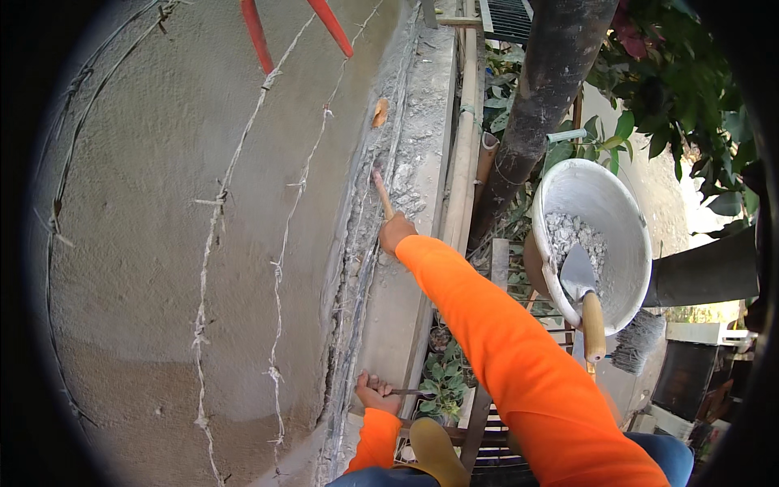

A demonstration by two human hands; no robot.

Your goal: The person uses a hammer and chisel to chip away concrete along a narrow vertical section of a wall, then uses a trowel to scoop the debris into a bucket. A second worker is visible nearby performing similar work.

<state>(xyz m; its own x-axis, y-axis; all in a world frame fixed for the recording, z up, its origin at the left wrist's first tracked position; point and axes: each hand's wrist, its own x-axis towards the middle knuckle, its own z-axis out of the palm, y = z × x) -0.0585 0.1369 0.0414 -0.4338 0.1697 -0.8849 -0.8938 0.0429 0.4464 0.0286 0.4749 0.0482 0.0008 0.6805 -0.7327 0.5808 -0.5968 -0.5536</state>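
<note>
The right hand (398, 232), fingers closed, held a wooden-handled tool (383, 193) low, apparently so its tip reached the rough groove (355, 252) beside the wall (154, 243), while over the ledge (389, 337) the left hand (377, 394), fingers curled, gripped a dark rod (411, 392).

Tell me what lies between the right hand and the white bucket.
In the head view, rightward from the right hand to the white bucket come the grey ledge, a pale rail, the lower end of the dark pole and some greenery.
</note>
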